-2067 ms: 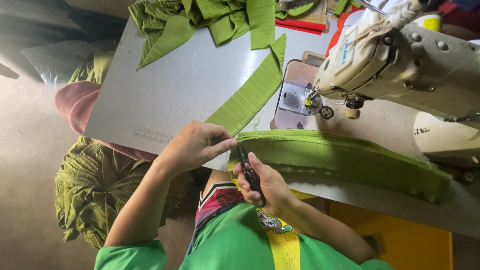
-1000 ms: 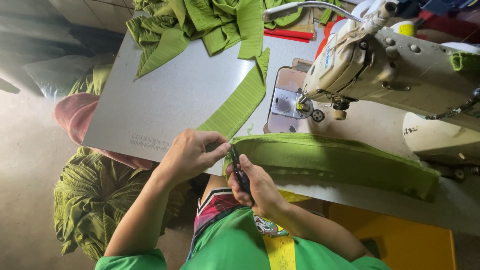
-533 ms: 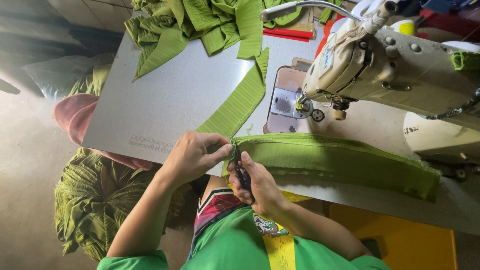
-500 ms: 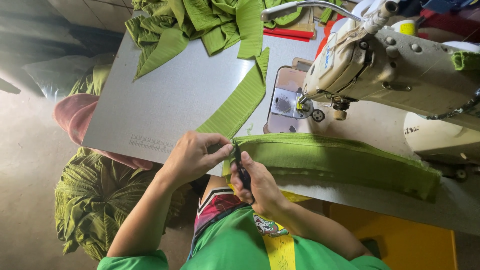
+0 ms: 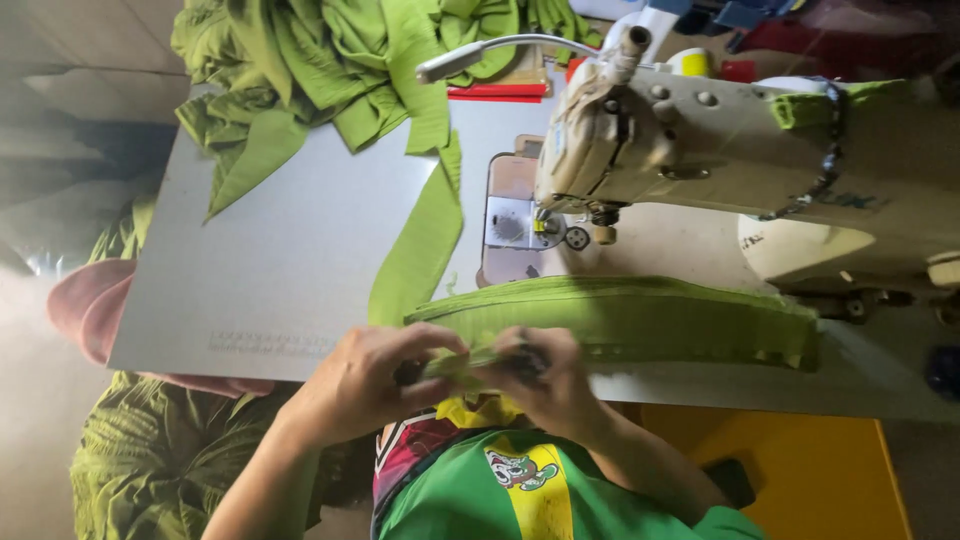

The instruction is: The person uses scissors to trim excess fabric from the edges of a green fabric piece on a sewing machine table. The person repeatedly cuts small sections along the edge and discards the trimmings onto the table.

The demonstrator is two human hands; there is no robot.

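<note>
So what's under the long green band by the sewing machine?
The green band lies flat on the grey table, in front of the sewing machine. Its near end is pinched between the left hand and right hand. Anything beneath it is covered.

Long green fabric band (image 5: 640,318) — folded, lying flat along the table's near edge — near end seemingly pinched.
</note>
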